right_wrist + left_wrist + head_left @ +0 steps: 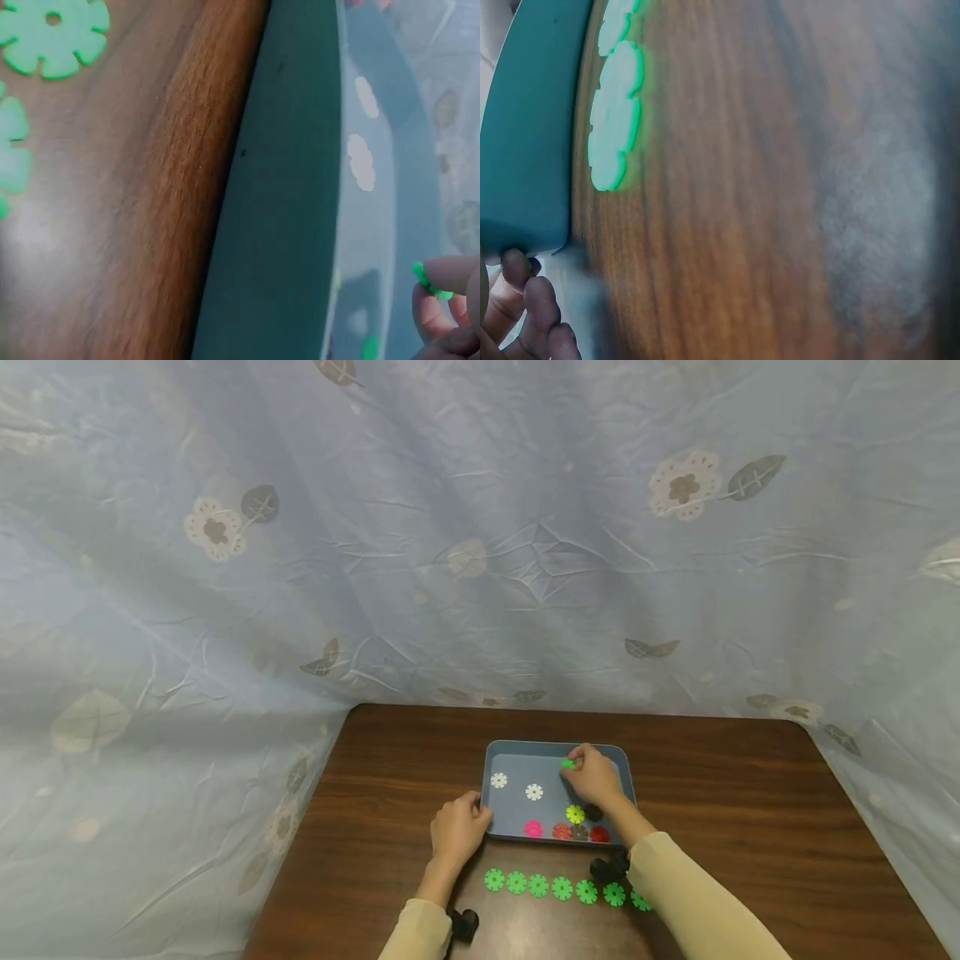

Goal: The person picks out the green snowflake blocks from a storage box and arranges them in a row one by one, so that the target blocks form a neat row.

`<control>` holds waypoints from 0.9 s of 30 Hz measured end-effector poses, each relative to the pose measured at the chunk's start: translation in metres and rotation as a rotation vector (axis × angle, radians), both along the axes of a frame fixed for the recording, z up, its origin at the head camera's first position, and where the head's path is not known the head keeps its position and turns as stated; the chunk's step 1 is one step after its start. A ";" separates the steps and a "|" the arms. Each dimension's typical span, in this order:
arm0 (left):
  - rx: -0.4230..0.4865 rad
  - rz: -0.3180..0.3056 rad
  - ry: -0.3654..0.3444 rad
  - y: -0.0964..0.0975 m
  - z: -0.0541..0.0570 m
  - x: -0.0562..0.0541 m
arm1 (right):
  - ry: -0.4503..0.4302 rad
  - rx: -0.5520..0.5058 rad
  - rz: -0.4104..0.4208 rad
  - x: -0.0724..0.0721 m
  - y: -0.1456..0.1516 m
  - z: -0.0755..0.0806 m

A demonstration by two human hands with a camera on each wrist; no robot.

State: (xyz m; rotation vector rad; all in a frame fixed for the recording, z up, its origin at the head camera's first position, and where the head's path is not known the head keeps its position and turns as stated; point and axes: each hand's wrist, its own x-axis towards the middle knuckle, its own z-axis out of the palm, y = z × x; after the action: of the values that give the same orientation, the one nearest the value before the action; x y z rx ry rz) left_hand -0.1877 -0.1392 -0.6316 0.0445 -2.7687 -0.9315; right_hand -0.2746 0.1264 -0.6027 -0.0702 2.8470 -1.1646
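My right hand [596,779] pinches a green snowflake-shaped disc [420,271] between thumb and fingers, over the right part of a blue-grey tray [510,814]. At the tray's front left corner, my left hand [456,831] grips the edge with curled fingers [541,304]. Inside the tray lie two white discs [533,792] at the left. Toward its front are a pink disc [532,828], a yellow disc [574,814], an orange-red disc [561,832], a brown disc [579,832], a red disc [599,834] and a black disc [593,812], partly hidden.
Several green discs [537,885] form a row on the brown wooden table [720,793], in front of the tray. My right sleeve [686,889] partly covers the row's right end. A patterned pale curtain [480,635] hangs behind the table and along its sides.
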 end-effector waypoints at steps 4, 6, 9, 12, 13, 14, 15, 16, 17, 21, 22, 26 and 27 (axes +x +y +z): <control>0.005 -0.002 0.006 0.000 0.002 0.001 | 0.011 -0.057 -0.004 0.017 0.017 0.010; 0.010 -0.007 0.009 0.000 0.003 0.002 | 0.022 -0.084 -0.008 0.027 0.027 0.014; 0.011 -0.007 0.007 -0.001 0.003 0.002 | 0.046 -0.120 -0.008 0.042 0.042 0.018; 0.008 -0.004 0.004 -0.002 0.003 0.001 | 0.065 -0.153 -0.022 0.056 0.055 0.025; 0.008 -0.006 0.004 -0.002 0.002 0.001 | 0.065 -0.164 -0.027 0.062 0.059 0.028; 0.006 -0.006 0.002 -0.002 0.002 0.001 | 0.060 -0.172 -0.035 0.067 0.064 0.031; 0.009 -0.009 0.001 -0.001 0.002 0.001 | 0.057 -0.180 -0.043 0.072 0.068 0.033; 0.009 -0.013 -0.001 -0.001 0.001 0.001 | 0.055 -0.186 -0.052 0.078 0.072 0.036; 0.007 -0.014 -0.003 -0.001 0.001 0.001 | 0.049 -0.186 -0.059 0.084 0.076 0.038; 0.010 -0.015 -0.005 0.000 0.000 0.001 | 0.042 -0.161 -0.087 0.106 0.093 0.040; 0.011 -0.013 -0.004 0.000 -0.001 0.001 | 0.041 -0.152 -0.094 0.111 0.098 0.040; 0.016 -0.004 -0.005 0.000 0.000 0.000 | 0.036 -0.131 -0.102 0.131 0.113 0.035; 0.014 -0.002 -0.006 0.000 0.000 0.000 | 0.028 -0.132 -0.099 0.136 0.116 0.033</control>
State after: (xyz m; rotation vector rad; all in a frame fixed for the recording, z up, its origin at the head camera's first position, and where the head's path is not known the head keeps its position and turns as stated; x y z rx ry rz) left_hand -0.1877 -0.1390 -0.6320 0.0464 -2.7680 -0.9533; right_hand -0.1384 0.2422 -0.5702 0.0485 2.8241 -1.3802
